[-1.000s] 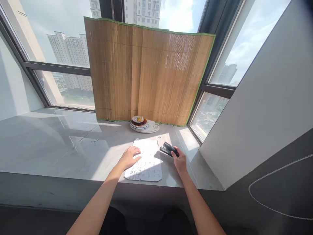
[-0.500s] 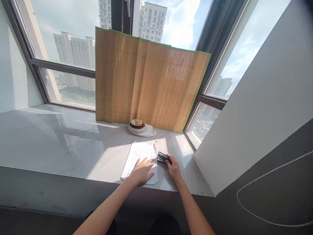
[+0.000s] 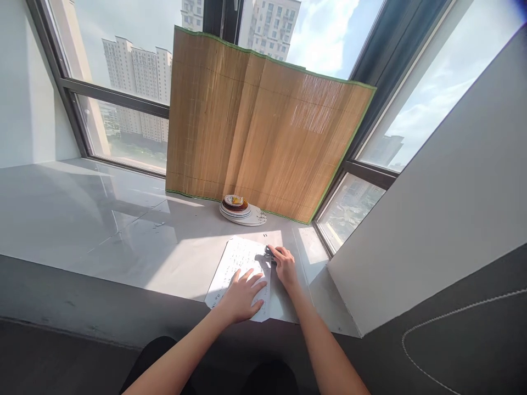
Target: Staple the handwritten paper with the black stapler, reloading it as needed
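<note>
Sheets of white paper with handwriting (image 3: 241,255) lie on the grey window ledge. My left hand (image 3: 242,296) rests flat on their lower right part, fingers spread. At the right edge of the paper, my right hand (image 3: 284,263) is closed on a black stapler (image 3: 269,252), whose front end is over the edge of the sheets. Most of the stapler is hidden under my fingers. Two tiny dark marks (image 3: 265,235) show on the ledge just beyond the paper.
Behind the paper stands a stack of small plates (image 3: 234,211) on an oval white board (image 3: 257,216). A bamboo mat (image 3: 259,120) leans against the windows. On the right are a white slanting wall (image 3: 432,192) and a hanging cord (image 3: 411,356).
My right hand has moved the stapler up and left, from beside the paper onto its right edge. My left hand stays flat on the sheets. The view has tilted somewhat.
</note>
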{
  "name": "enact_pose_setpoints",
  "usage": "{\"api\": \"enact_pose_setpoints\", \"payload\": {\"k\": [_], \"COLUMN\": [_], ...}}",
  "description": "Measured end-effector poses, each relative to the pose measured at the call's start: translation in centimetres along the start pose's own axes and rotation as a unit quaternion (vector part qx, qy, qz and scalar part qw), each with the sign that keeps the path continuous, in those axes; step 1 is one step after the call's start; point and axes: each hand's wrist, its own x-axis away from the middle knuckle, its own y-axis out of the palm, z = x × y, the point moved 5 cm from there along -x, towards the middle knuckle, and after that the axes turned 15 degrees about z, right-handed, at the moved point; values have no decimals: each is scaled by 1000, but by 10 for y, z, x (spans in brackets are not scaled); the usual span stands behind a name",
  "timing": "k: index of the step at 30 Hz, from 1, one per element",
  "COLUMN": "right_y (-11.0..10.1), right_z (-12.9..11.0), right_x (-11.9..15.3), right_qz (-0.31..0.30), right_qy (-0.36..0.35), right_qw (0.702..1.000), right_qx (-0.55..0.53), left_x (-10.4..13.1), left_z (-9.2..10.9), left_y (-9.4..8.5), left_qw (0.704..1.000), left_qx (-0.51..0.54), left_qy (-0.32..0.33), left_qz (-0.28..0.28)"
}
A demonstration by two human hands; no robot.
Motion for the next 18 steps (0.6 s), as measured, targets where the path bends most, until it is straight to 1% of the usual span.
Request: {"api": "enact_pose_setpoints", "payload": {"k": [3,6,9,12,15,18], "right_y": [14,26,33,38,41,41], "right_z": [10,22,32,36,35,33], "right_x": [-25,-39,-40,-36,-33,-34], "right_qz": [21,47,62,40,12,3], "right_qy": [17,26,24,29,33,31], "right_qw": [999,997,995,998,999,999], "right_qx": [-25,-60,-79,-44,1,24], "left_x": [0,0,1,2,1,0], "left_z": [0,-2,-3,-3,-1,1], "left_y": [1,3,5,5,2,0], "left_qw": [1000,1000,1000,1000,1000,1000], "left_qx": [-5,-4,-2,0,2,2], "left_qy": [-6,-9,-9,-12,-16,-18], "left_qz": [2,4,9,7,1,-1]}}
